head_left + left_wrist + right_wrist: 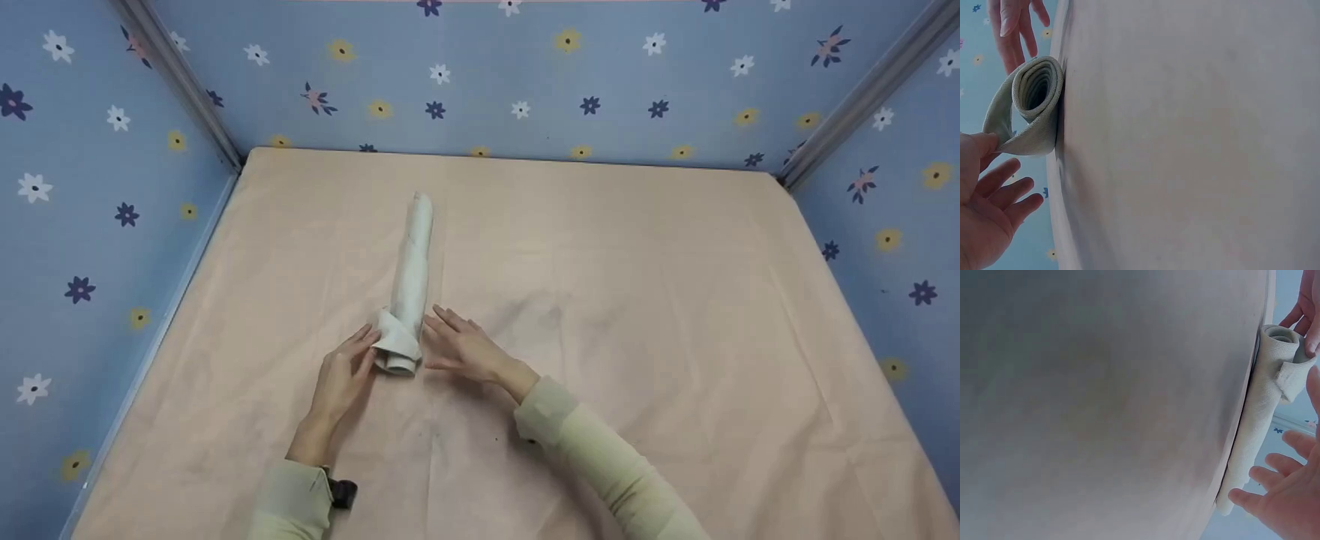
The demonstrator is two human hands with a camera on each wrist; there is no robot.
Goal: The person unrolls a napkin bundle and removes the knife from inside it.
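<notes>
A pale, whitish-green cloth (412, 281) lies rolled into a long tube, its far end pointing away from me. At the near end a loose flap (397, 335) stands out from the coil, whose spiral layers show in the left wrist view. My left hand (345, 375) pinches the edge of that flap between thumb and finger, the other fingers spread below. On the roll's right side, my right hand (472, 350) is held with fingers extended and grips nothing. In the right wrist view its fingertips (1241, 496) overlap the lower part of the roll.
A peach-coloured, lightly creased cover (637, 337) lies under the roll. Blue flowered panels (510, 75) stand at the back and both sides, joined by grey corner posts (187, 82). A black band (343, 493) is around the left wrist.
</notes>
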